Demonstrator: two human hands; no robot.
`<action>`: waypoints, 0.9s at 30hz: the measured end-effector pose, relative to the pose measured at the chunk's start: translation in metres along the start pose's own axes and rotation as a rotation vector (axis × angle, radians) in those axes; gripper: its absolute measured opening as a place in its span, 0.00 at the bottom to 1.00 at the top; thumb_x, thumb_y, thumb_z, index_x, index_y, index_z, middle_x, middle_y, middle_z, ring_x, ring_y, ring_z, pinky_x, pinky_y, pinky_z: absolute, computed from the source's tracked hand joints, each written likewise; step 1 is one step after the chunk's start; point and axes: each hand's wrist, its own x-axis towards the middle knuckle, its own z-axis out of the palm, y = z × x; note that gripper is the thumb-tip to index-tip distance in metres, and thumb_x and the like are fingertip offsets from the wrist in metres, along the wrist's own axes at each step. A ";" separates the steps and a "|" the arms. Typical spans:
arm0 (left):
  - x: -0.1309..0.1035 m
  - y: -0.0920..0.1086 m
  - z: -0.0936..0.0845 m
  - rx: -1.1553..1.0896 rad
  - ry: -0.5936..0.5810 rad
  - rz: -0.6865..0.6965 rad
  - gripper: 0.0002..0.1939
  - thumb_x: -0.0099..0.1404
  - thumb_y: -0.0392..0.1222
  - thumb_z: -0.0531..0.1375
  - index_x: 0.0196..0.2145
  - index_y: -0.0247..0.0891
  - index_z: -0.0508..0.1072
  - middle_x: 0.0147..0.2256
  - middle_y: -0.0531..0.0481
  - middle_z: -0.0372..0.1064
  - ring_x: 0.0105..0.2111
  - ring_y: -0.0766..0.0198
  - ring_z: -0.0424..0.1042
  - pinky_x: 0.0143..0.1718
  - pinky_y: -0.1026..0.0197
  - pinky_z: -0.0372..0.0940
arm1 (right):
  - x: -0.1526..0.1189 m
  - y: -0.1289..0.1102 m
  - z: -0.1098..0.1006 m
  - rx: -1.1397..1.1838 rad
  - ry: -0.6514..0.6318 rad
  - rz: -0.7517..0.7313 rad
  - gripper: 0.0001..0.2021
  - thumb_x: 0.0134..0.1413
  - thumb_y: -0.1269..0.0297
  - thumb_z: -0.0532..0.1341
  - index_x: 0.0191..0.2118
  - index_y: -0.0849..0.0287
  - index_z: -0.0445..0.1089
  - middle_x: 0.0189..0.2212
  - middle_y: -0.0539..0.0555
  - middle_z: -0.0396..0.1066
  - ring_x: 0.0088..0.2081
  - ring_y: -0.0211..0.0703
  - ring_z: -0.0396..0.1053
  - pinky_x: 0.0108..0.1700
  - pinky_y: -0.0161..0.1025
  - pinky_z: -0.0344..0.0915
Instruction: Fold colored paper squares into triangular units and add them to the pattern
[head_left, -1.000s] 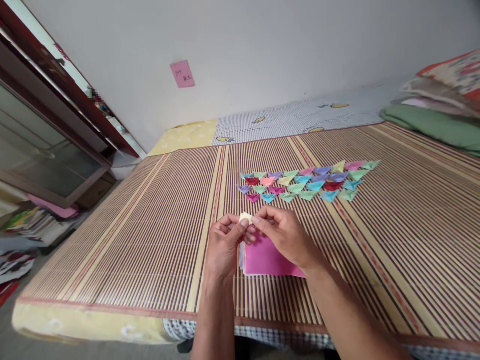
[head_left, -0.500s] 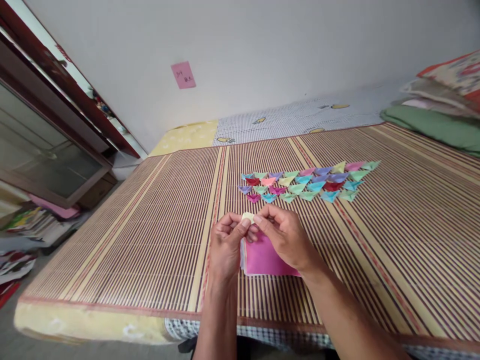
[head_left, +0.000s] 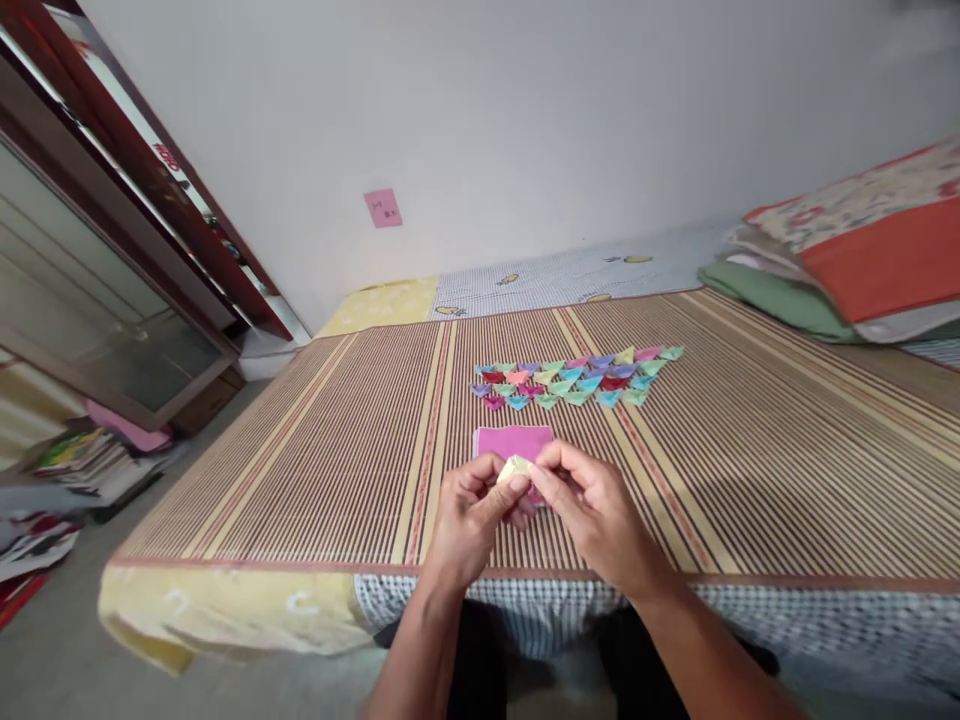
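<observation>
A small folded piece of pale yellow paper (head_left: 514,467) is pinched between my two hands. My left hand (head_left: 471,515) grips its left side between thumb and fingers. On the right side, the thumb and forefinger of my right hand (head_left: 592,510) press on the paper. Beneath and just beyond the hands lies a stack of square paper with a pink sheet (head_left: 514,440) on top, partly hidden by my fingers. Farther off, several small folded paper boats (head_left: 570,378) in many colours stand in close rows on the striped bamboo mat (head_left: 337,450).
A pink note (head_left: 383,208) is stuck to the white wall. Folded bedding (head_left: 787,300) and an orange floral cushion (head_left: 877,250) are piled at the right. The bed's near edge (head_left: 247,605) runs below my forearms. A glass-fronted cabinet (head_left: 97,290) stands at the left.
My view has shifted, with the bed's front edge now higher in it. Both hands have drawn nearer to that edge with the yellow paper, uncovering the far part of the pink sheet.
</observation>
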 end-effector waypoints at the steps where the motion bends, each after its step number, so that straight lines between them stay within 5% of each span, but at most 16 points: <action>1: -0.009 0.003 0.003 0.003 -0.003 -0.015 0.19 0.63 0.53 0.70 0.25 0.36 0.73 0.22 0.50 0.73 0.20 0.68 0.68 0.24 0.65 0.62 | -0.009 -0.006 -0.001 -0.023 -0.003 0.000 0.14 0.70 0.58 0.59 0.30 0.56 0.66 0.24 0.48 0.65 0.26 0.39 0.64 0.29 0.36 0.60; 8: -0.073 0.013 0.026 -0.036 -0.025 -0.039 0.19 0.64 0.53 0.69 0.27 0.37 0.70 0.21 0.53 0.70 0.20 0.69 0.66 0.24 0.66 0.60 | -0.069 -0.040 -0.003 -0.060 0.016 -0.030 0.15 0.69 0.58 0.59 0.29 0.56 0.66 0.23 0.47 0.64 0.26 0.39 0.62 0.29 0.36 0.59; 13: -0.107 0.028 0.036 -0.093 0.065 0.013 0.14 0.64 0.49 0.70 0.35 0.36 0.74 0.25 0.52 0.73 0.24 0.66 0.72 0.29 0.64 0.66 | -0.106 -0.058 -0.008 -0.098 0.046 -0.023 0.14 0.69 0.58 0.60 0.30 0.56 0.68 0.24 0.48 0.64 0.27 0.40 0.63 0.29 0.36 0.59; 23: -0.133 0.052 0.049 -0.099 -0.038 -0.023 0.16 0.56 0.46 0.76 0.32 0.35 0.75 0.25 0.52 0.75 0.24 0.66 0.76 0.27 0.67 0.68 | -0.132 -0.089 -0.018 -0.239 -0.038 -0.097 0.13 0.72 0.61 0.56 0.34 0.56 0.70 0.26 0.48 0.68 0.27 0.40 0.66 0.32 0.36 0.62; 27: -0.139 0.058 0.055 0.023 0.002 0.023 0.15 0.56 0.45 0.75 0.28 0.35 0.76 0.28 0.52 0.72 0.23 0.68 0.75 0.24 0.69 0.64 | -0.133 -0.096 -0.019 -0.259 0.033 -0.157 0.08 0.70 0.64 0.58 0.38 0.55 0.72 0.33 0.50 0.74 0.35 0.43 0.72 0.38 0.38 0.66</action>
